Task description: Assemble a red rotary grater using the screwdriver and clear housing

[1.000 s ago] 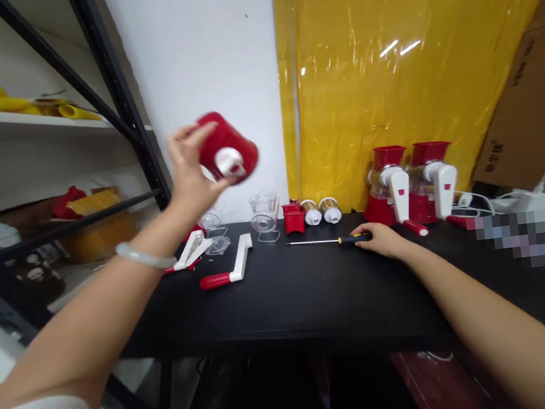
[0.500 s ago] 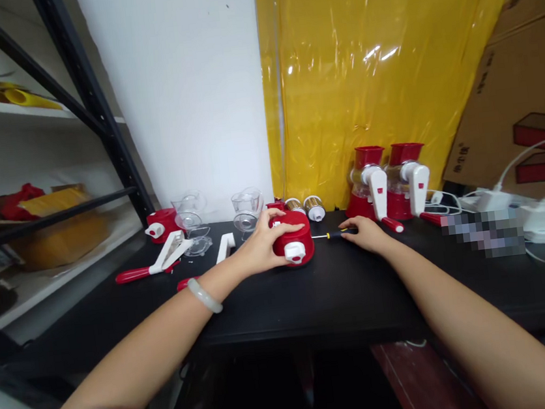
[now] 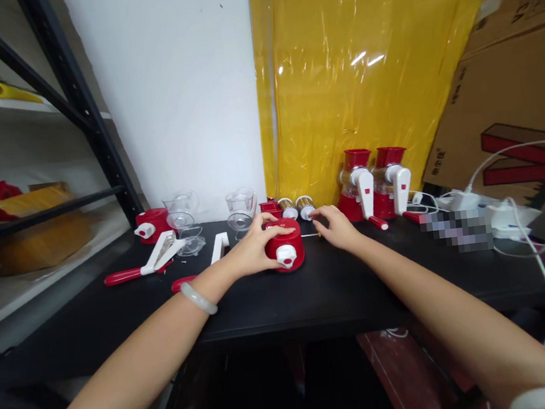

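My left hand [image 3: 259, 245] is wrapped around a red round base [image 3: 290, 234] with a white knob [image 3: 286, 256] facing me, and holds it on the black table. To its right, my right hand [image 3: 337, 227] hovers above a screwdriver [image 3: 309, 235], fingers stretched toward a metal grater drum [image 3: 305, 207]. I cannot tell whether the fingertips touch the drum. Only the screwdriver's shaft and yellow collar show; its handle is hidden behind the hand. A second drum [image 3: 288, 208] stands close by.
Two assembled red-and-white rotary graters [image 3: 355, 185] stand at the back right, beside white cables and chargers [image 3: 503, 216]. On the left are another red base [image 3: 153, 225], clear hoppers [image 3: 180, 210] and white crank handles with red grips [image 3: 163, 256]. Black table [image 3: 274, 306] underneath; shelving at far left.
My right hand has come off the screwdriver handle and moved up and left toward the drums. My left hand stays on the red base. The view has shifted slightly right.
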`<state>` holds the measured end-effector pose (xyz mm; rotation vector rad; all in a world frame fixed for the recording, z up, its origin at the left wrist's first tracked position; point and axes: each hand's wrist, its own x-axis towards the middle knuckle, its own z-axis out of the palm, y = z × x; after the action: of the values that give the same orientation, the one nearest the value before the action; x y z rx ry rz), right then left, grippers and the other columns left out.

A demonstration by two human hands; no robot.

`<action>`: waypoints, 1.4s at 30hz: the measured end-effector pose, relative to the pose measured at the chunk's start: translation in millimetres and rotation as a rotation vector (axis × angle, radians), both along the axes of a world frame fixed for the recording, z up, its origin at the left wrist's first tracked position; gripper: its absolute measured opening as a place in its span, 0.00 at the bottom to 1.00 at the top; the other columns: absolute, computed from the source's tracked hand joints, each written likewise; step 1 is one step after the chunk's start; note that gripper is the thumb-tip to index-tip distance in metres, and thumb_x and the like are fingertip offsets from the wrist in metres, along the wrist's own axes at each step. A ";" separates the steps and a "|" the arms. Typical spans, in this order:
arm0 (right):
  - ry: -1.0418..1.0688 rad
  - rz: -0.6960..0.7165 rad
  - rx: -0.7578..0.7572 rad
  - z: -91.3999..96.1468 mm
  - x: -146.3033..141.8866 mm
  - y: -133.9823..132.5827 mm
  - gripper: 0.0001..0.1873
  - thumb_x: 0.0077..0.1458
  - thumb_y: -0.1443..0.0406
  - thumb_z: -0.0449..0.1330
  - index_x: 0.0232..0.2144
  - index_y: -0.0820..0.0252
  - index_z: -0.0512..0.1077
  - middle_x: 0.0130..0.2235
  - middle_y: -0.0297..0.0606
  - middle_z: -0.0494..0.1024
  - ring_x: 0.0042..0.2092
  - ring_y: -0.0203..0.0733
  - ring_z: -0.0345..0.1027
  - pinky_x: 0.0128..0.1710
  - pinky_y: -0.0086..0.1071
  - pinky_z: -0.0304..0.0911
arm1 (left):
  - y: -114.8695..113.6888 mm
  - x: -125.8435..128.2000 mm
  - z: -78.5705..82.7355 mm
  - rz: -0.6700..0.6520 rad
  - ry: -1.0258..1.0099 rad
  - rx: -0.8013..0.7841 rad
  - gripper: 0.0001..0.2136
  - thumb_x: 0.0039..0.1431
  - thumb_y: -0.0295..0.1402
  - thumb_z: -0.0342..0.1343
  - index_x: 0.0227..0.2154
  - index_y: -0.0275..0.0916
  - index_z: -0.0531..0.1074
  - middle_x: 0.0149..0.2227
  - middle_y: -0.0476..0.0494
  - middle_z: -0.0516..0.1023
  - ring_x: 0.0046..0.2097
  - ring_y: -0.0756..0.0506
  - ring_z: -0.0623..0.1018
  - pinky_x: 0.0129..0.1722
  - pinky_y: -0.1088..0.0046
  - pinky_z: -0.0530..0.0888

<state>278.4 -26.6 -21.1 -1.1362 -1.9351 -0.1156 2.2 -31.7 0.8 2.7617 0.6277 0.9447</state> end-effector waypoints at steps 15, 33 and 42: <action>0.602 0.156 -0.072 4.5 -34.4 41.0 0.34 0.58 0.38 0.42 0.37 0.58 0.71 0.34 0.40 0.77 0.39 0.43 0.72 0.41 0.36 0.65 | 14.4 -15.3 13.1 0.039 0.004 0.031 0.32 0.53 0.51 0.60 0.60 0.52 0.62 0.57 0.38 0.58 0.63 0.33 0.60 0.63 0.48 0.59; 0.355 0.191 -0.086 0.9 -53.3 24.8 0.29 0.62 0.43 0.43 0.32 0.57 0.72 0.33 0.39 0.76 0.38 0.43 0.70 0.42 0.36 0.63 | 53.1 -54.8 18.3 0.587 0.001 0.220 0.34 0.51 0.40 0.64 0.60 0.41 0.60 0.67 0.36 0.56 0.66 0.35 0.60 0.64 0.54 0.59; 0.260 0.191 -0.099 2.6 -63.7 18.3 0.24 0.63 0.48 0.45 0.30 0.57 0.70 0.33 0.38 0.75 0.38 0.42 0.68 0.41 0.35 0.61 | 59.6 -50.0 10.3 0.580 -0.158 0.209 0.29 0.54 0.45 0.61 0.53 0.37 0.59 0.59 0.32 0.63 0.62 0.37 0.66 0.60 0.57 0.67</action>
<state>214.6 -8.4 -18.4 -0.9709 -1.8193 0.2234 -47.8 27.9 11.2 2.6752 1.4169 1.3884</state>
